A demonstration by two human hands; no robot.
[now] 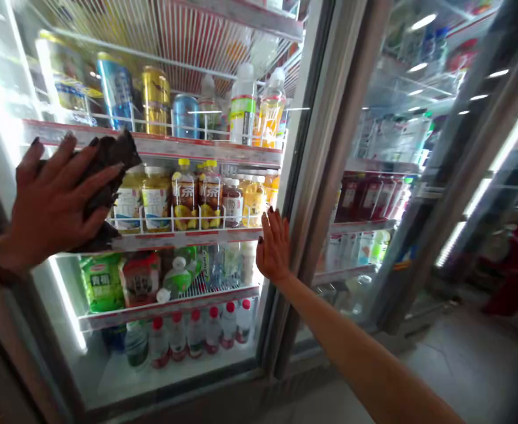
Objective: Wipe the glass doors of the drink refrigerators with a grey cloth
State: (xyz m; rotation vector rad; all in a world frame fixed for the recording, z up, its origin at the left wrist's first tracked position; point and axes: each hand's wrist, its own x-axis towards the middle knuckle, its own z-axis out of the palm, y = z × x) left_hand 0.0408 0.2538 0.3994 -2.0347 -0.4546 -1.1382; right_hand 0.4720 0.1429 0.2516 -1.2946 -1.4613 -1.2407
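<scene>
My left hand (58, 206) lies spread over a dark, crumpled cloth (120, 152), pressing it flat against the glass door (318, 126) of an upright drinks fridge. Part of the cloth is covered by the fingers and palm. Farther right and a little lower, my right hand (274, 247) rests on the same door near its right edge. Its fingers point up, slightly apart, and nothing is in it. Behind the glass, juice bottles (254, 200) stand on a middle shelf, between the two hands.
Cans (156, 100) and bottles fill the shelf above. Lower down are a green pouch (102, 282), a red pouch (139, 280) and several red-capped bottles (196, 333). A second fridge door (374, 147) adjoins on the right. Tiled floor (444, 359) shows at lower right.
</scene>
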